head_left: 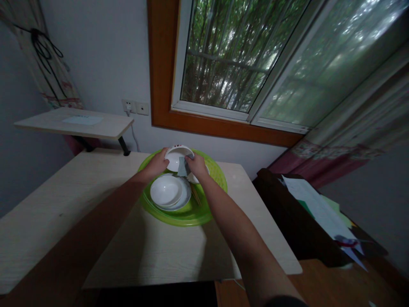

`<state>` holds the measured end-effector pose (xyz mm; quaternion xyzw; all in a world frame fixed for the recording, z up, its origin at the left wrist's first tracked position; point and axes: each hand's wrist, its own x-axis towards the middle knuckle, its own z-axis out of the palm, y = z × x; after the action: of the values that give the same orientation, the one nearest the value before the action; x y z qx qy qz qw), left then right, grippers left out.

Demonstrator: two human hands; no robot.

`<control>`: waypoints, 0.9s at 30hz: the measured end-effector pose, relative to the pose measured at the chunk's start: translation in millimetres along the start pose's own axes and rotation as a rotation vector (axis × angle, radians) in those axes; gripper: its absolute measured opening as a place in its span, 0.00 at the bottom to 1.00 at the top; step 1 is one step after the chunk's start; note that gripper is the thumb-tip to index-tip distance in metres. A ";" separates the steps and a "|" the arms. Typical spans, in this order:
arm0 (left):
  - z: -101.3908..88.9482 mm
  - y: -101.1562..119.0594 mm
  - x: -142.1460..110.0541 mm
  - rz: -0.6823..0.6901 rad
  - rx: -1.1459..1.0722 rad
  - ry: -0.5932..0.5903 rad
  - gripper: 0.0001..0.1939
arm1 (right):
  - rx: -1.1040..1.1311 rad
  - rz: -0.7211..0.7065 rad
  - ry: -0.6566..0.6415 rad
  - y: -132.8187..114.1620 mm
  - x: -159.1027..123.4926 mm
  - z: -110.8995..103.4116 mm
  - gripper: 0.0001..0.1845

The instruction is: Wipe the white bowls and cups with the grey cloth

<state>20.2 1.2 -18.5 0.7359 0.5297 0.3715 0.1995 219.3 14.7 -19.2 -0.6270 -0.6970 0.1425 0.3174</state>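
My left hand (159, 163) grips the left rim of a white bowl (173, 161) with red marks on its outside. The bowl is tilted, its hollow turned toward me. My right hand (196, 165) pinches a grey-green cloth (182, 167) against the bowl's right side. Both hands are above a green plastic basin (179, 221). Inside it, nearest me, a white bowl (165, 190) rests on a white plate (184, 199). Chopsticks (195, 195) lie to their right. Another white dish (192, 178) is partly hidden behind my right hand.
The basin stands on a pale wooden desk (172, 256). A raised shelf (76, 123) holding a sheet of paper is at the back left. Behind is a wall with sockets (136, 107) and a window. Right of the desk, papers (316, 204) lie on a dark piece of furniture.
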 end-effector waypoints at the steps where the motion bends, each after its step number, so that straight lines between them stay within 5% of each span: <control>1: 0.1 -0.6 -0.1 0.018 0.018 -0.011 0.30 | -0.047 -0.037 0.004 -1.2 -1.5 -2.7 0.15; 9: -0.5 4.4 -5.3 0.079 0.224 -0.071 0.34 | -0.337 -0.190 -0.045 -16.4 -11.5 -18.0 0.26; 17: -3.2 9.9 -4.2 0.156 0.071 0.066 0.32 | 0.002 -0.049 0.089 -2.8 -0.4 -8.6 0.15; 21: -1.3 7.8 -3.8 0.109 -0.048 0.035 0.36 | 0.202 0.063 0.032 4.6 5.6 0.0 0.13; 27: 0.0 1.0 -3.0 0.074 -0.093 0.013 0.35 | 0.039 0.001 -0.004 3.1 2.4 0.4 0.12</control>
<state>20.3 -2.0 -18.9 0.7426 0.4857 0.4074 0.2161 221.4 17.7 -20.8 -0.6208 -0.6945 0.1573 0.3279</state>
